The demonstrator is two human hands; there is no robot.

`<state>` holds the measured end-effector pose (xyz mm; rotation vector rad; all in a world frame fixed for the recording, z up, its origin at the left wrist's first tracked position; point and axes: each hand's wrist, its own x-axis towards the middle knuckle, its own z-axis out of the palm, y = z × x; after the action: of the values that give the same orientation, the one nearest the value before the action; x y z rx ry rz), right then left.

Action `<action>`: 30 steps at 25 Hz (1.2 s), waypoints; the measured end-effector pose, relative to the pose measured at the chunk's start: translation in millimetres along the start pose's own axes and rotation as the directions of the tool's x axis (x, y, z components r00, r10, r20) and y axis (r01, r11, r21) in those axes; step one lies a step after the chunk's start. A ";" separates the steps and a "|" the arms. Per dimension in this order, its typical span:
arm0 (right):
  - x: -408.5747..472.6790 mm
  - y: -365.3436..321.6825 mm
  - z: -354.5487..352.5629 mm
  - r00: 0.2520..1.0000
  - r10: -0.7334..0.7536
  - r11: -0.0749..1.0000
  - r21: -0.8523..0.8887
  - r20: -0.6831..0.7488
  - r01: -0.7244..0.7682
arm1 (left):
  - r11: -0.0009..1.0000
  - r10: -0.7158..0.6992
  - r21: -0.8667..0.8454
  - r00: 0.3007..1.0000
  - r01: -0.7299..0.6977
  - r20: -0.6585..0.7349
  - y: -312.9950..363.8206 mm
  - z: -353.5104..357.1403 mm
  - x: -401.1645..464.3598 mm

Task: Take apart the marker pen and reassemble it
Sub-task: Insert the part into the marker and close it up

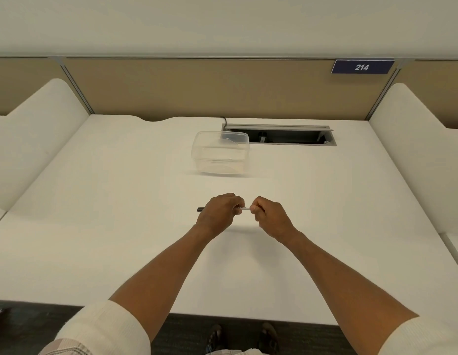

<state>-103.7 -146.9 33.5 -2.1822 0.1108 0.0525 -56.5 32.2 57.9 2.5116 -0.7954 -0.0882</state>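
White desk [120,201], clear tub [220,152] at 12 o'clock. Left hand [219,213] and right hand [270,217] each closed around marker pen [245,208], held level above desk centre.

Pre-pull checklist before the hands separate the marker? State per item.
1. Left hand closed on marker pen: ok.
2. Right hand closed on the other end: ok.
3. Pen level, held above the desk: ok.
4. Which end is the cap: cannot tell; a dark tip shows left of the left hand, the right end is hidden.
5. Clear container well behind the hands, out of the pull path: ok.
6. Parts already loosened: cannot tell.
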 end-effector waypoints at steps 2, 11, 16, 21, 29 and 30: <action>0.4 1.4 -1.1 0.999 -0.017 0.997 -0.074 -0.029 0.015 | 1.000 0.004 0.000 1.000 -0.004 -0.003 2.7 1.5 1.4; 8.3 -2.9 -2.1 0.967 0.251 0.955 0.150 0.046 -0.256 | 1.000 -0.009 0.008 1.000 0.009 -0.024 9.0 0.8 7.4; 5.7 4.0 -2.4 0.990 0.142 0.947 0.288 0.018 -0.142 | 0.999 -0.012 0.039 1.000 0.012 -0.021 6.6 -4.1 8.9; 6.7 3.7 -1.9 0.997 -0.011 1.000 0.016 -0.077 0.013 | 1.000 -0.004 0.022 1.000 0.004 -0.017 8.2 -2.3 8.0; 7.8 -2.3 1.8 0.983 0.181 0.973 0.141 0.029 -0.183 | 1.000 -0.006 0.013 1.000 0.007 -0.017 6.1 -0.6 4.2; 6.8 -1.8 2.2 0.982 0.186 0.965 0.184 0.031 -0.188 | 1.000 -0.015 0.018 1.000 0.016 -0.011 5.1 -0.5 3.5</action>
<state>-96.7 -144.4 33.2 -1.9782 0.3027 0.1577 -56.2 26.9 61.1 2.5331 -0.7756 -0.0728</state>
